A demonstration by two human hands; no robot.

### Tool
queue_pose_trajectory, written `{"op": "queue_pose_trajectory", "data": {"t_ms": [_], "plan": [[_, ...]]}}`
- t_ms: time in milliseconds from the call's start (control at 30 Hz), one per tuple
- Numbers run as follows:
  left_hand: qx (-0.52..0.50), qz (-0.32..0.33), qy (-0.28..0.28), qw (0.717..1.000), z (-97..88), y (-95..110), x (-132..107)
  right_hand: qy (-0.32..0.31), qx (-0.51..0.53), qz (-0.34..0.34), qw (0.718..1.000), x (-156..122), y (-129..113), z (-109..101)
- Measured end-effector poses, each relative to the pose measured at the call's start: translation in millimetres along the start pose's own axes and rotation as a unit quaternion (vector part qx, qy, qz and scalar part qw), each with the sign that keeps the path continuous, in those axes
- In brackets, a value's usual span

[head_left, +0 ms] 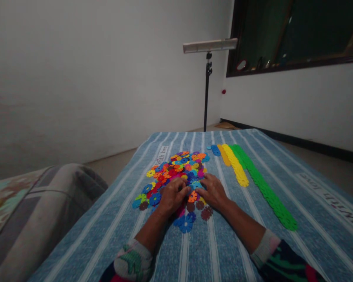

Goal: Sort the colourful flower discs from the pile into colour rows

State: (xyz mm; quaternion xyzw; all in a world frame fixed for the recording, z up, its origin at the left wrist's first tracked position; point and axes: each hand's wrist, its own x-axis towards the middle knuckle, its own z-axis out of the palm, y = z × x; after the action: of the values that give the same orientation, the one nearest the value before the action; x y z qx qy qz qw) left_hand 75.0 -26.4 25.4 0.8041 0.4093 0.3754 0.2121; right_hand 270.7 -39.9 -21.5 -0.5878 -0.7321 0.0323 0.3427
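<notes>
A pile of notched plastic flower-shaped discs [181,164] in mixed colours lies on a striped blue cloth [170,250]. My left hand [174,194] is closed over the near part of the pile, thumb against curled fingers; what it holds is hidden. To its right, my right hand [214,192] has its thumb and fingertips on a light blue flower disc [196,185]. Dark blue discs [186,223] and a brown disc [206,213] lie just in front of the hands.
Right of the pile, overlapping discs form rows by colour: a long green row [266,190], a yellow row [237,168], a short orange row [224,154] and a short blue row [215,150]. Beyond the table stands a lamp on a pole [206,94]. A grey-covered object [67,188] sits at left.
</notes>
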Motion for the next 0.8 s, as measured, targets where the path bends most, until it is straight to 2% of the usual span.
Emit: {"op": "queue_pose_trajectory", "data": {"t_ms": [167,300,467,800], "plan": [[0.026,-0.023,0.033,0.999,0.7,-2.9,0.0,-0.005,0.027,0.020,0.999,0.9,-2.3,0.7],[0.037,-0.033,0.055,0.997,1.5,-3.5,0.0,0.019,0.088,0.056,0.994,2.1,-2.0,1.1],[0.022,-0.046,0.071,0.996,2.7,-4.3,-1.3,0.040,0.142,0.048,0.988,2.3,3.9,3.0],[-0.032,-0.100,0.075,0.992,0.3,-2.8,-3.8,0.028,0.116,0.050,0.992,-0.8,4.7,-0.9]]}}
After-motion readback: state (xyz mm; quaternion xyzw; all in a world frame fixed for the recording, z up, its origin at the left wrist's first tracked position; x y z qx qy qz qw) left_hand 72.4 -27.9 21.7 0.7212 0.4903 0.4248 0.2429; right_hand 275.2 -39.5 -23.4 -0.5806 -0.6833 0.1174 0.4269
